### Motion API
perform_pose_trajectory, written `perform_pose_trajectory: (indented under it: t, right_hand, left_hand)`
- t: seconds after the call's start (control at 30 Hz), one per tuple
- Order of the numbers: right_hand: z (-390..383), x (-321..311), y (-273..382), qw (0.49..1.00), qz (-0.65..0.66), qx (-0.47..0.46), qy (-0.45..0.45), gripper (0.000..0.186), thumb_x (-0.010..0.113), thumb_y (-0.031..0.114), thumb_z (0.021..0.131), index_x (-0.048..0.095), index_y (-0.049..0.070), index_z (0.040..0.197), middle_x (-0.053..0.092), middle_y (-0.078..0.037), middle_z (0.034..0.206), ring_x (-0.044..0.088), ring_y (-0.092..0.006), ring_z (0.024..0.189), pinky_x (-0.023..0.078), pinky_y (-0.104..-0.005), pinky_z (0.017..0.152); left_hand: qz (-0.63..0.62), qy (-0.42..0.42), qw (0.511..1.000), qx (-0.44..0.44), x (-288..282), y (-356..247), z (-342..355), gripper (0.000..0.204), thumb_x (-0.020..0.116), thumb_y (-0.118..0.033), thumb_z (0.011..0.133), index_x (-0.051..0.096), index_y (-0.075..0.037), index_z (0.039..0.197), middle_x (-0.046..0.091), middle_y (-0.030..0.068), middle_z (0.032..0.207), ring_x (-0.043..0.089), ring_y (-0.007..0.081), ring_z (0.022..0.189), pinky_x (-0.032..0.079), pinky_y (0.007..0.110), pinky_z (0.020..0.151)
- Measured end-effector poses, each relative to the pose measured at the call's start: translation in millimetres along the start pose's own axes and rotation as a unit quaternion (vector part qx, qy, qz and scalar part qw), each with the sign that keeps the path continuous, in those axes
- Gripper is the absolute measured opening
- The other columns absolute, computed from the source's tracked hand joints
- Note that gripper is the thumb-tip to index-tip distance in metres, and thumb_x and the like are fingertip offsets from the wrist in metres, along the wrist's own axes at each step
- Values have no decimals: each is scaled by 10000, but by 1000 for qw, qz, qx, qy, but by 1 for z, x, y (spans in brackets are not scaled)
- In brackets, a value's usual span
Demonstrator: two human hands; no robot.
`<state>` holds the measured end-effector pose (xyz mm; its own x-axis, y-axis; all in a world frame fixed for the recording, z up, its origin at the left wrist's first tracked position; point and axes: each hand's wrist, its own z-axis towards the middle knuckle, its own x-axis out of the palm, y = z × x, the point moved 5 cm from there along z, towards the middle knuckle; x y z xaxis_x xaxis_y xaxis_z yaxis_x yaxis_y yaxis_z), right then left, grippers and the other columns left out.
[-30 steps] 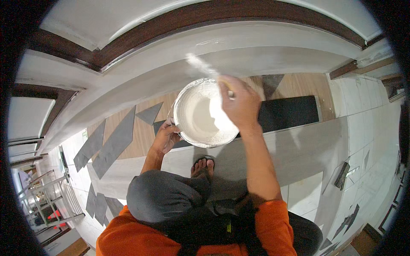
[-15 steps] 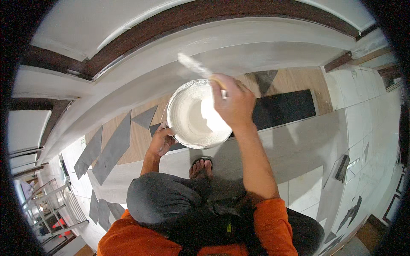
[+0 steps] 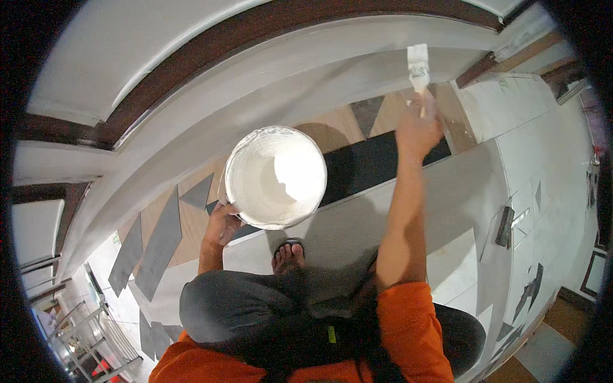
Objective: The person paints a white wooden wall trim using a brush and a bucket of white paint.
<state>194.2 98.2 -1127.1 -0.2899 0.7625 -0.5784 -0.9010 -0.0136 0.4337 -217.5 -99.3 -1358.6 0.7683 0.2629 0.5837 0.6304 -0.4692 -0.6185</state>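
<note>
A round white bucket (image 3: 246,167) with pale paint inside hangs tilted in front of me. My left hand (image 3: 221,225) grips its lower left rim, fingers closed on the edge. Out to the right, my right hand (image 3: 419,126) is wrapped around the handle of a paintbrush (image 3: 418,67). The brush's bristles are coated white and point up toward the pale wall (image 3: 357,73). Whether the bristles touch the wall, I cannot tell.
Grey and black pieces (image 3: 161,246) lie over wood-look boards (image 3: 332,124) along the wall. A metal stepladder (image 3: 96,341) stands at lower left. A dark-handled tool (image 3: 504,226) lies on the white tiles at right. Dark brown trim (image 3: 211,73) runs along the wall.
My right hand has carried the paintbrush from over the bucket out to the right, near the wall. The bucket and my left hand appear slightly further left.
</note>
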Motion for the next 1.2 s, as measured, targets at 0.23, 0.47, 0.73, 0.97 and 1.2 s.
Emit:
perform_pose_trajectory:
  t: [0.23, 0.47, 0.73, 0.97, 1.2]
  right_hand:
    - [-45, 9, 79, 972, 150, 20, 179, 352, 618, 92, 902, 644, 12, 1244, 688, -219, 940, 673, -375, 894, 520, -433, 810]
    - [-49, 2, 76, 903, 237, -97, 346, 320, 613, 115, 902, 684, 71, 1211, 693, -216, 941, 673, -366, 855, 521, -440, 733]
    - [89, -19, -82, 981, 114, -3, 155, 334, 658, 235, 893, 691, -15, 1112, 680, -274, 1003, 663, -416, 920, 505, -486, 777]
    - [26, 3, -6, 951, 190, 101, 221, 359, 601, 54, 894, 622, -61, 1234, 682, -266, 1036, 679, -343, 960, 509, -402, 840]
    - [-27, -4, 56, 890, 313, -78, 322, 368, 613, 79, 911, 634, 25, 1274, 688, -208, 964, 681, -314, 796, 531, -381, 702]
  left_hand:
    - [17, 4, 1000, 6, 21, 6, 7, 573, 557, -75, 803, 469, -29, 1367, 589, 136, 1302, 587, 295, 1199, 492, 503, 1011]
    - [40, -26, 999, 11, 40, 6, 3, 581, 555, -83, 797, 455, -22, 1366, 591, 138, 1295, 631, 300, 1123, 535, 488, 959]
    - [38, -56, 998, -7, 49, 22, 16, 563, 565, -93, 789, 476, -11, 1338, 597, 143, 1273, 642, 281, 1094, 579, 452, 886]
    - [34, -49, 998, -8, 62, 14, 15, 565, 584, -129, 780, 501, 42, 1312, 573, 174, 1330, 570, 305, 1213, 473, 465, 1038]
    - [24, -47, 999, 5, 73, 22, 18, 550, 518, -77, 817, 456, -35, 1362, 598, 119, 1276, 636, 261, 1113, 562, 433, 924]
